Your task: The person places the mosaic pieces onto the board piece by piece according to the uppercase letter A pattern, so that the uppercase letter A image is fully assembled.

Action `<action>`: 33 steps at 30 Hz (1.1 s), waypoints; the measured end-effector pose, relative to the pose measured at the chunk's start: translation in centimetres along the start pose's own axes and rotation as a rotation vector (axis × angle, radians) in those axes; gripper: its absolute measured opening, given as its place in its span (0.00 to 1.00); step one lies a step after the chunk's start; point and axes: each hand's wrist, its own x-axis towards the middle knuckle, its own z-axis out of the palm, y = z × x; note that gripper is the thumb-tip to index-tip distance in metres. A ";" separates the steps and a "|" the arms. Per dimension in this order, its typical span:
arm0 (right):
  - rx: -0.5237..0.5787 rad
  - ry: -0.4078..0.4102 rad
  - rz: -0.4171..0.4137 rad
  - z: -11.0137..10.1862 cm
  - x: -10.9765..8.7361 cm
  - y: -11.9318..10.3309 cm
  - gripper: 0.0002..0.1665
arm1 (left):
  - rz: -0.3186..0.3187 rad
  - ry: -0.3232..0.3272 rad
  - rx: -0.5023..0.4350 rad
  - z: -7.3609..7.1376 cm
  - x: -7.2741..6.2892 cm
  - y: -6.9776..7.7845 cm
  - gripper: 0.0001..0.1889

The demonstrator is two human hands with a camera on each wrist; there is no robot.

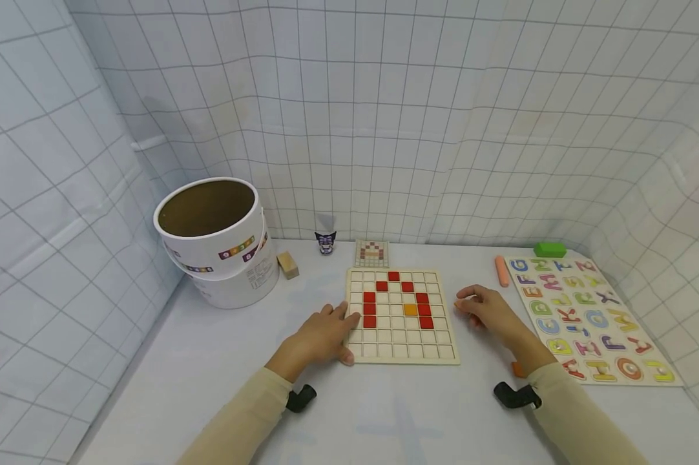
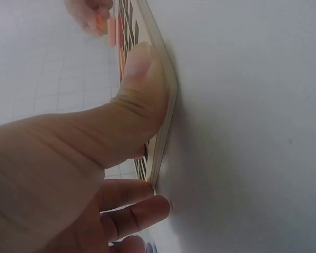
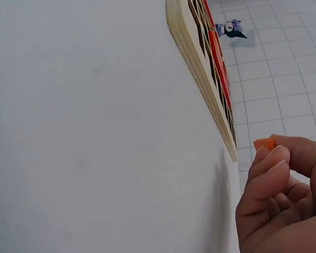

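A wooden grid board (image 1: 393, 352) lies on the table, with red square tiles (image 1: 369, 309) forming an arch and one orange tile (image 1: 410, 310) inside it. My left hand (image 1: 323, 336) rests at the board's left edge, fingers spread, the thumb (image 2: 147, 79) lying along its near-left corner. Right of the board, my right hand (image 1: 489, 313) pinches a small orange tile (image 3: 264, 143) between thumb and fingertips, apart from the board. A small pattern card (image 1: 372, 253) with a similar arch sits just behind the board.
At the left stands a white bucket (image 1: 233, 284) beside a wooden block (image 1: 288, 265). A small dark figurine (image 1: 325, 243) is near the back wall. On the right lie an alphabet board (image 1: 594, 316), a green block (image 1: 550, 250) and a peach stick (image 1: 502, 271). An orange piece (image 1: 518, 369) shows by the right wrist.
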 end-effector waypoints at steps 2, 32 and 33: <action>0.065 -0.004 -0.006 0.0 0.0 -0.4 0.27 | -0.003 -0.003 0.000 0.0 0.0 0.0 0.48; -0.484 -0.035 -0.180 9.6 2.2 -6.3 0.18 | -0.006 -0.008 0.004 0.2 0.3 -0.2 0.48; -0.478 -0.037 -0.186 9.3 2.0 -6.2 0.19 | -0.004 -0.006 0.005 0.2 0.3 -0.2 0.48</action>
